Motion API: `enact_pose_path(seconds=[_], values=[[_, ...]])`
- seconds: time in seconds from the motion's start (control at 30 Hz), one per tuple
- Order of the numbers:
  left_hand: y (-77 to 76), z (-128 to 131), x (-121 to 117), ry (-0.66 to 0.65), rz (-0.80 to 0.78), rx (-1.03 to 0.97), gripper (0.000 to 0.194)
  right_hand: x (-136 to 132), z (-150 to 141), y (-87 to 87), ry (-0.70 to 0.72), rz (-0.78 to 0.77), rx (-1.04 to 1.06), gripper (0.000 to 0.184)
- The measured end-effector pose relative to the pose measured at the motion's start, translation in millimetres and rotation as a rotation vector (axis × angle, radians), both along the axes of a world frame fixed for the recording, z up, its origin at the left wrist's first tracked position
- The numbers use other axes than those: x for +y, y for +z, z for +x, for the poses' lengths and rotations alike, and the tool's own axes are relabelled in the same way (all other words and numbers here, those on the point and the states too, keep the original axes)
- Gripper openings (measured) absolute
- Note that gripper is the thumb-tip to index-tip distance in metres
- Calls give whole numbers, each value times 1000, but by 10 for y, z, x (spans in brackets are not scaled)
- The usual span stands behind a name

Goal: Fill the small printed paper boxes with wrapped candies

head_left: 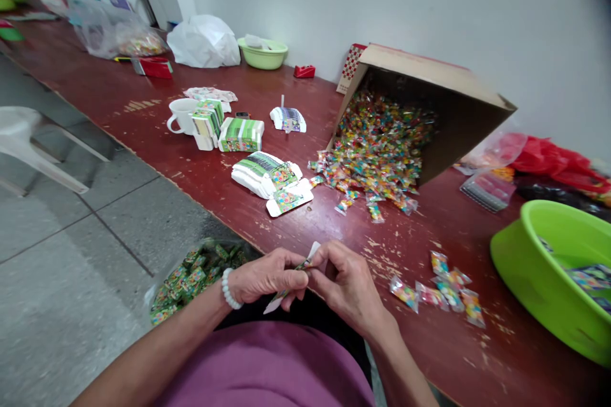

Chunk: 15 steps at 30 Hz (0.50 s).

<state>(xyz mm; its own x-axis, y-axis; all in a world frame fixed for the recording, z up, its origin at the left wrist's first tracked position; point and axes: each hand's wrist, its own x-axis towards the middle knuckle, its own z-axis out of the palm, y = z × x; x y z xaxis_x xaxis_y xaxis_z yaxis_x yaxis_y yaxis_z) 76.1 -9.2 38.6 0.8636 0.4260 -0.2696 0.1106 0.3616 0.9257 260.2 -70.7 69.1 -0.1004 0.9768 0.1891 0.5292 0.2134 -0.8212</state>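
Close to my body, over the table's front edge, I hold a small flat printed candy box [312,252] with white end flaps. My left hand [272,276], with a pale bead bracelet at the wrist, pinches its middle; one white flap pokes out below. My right hand [346,276] grips the upper end with thumb and forefinger. A stack of flattened boxes [255,175] lies ahead, with one loose printed box [289,198] at its near side. Several wrapped candies [449,292] sit to the right of my right hand.
A tipped cardboard box [434,70] spills many wrapped candies [377,146] onto the red table [344,216]. A green basin [510,261] stands at right. Banded box stacks [242,135] and a white mug [181,116] are farther left. A bag of green packets [191,280] is below the table edge.
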Motion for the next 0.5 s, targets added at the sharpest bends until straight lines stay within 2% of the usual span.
enact_pose_path(seconds=[0.13,0.33,0.43,0.5], values=[[42,-2,43,-17,48,20,58,-3,36,36,87,0,62,14],[-1,20,51,-56,-6,15,48,5,73,24,183,-191,123,8],[-30,21,37,-125,-20,27,40,8,70,-40,205,-295,248,13],[-27,19,32,-117,-46,38,35,12,61,-102,220,-330,345,14]])
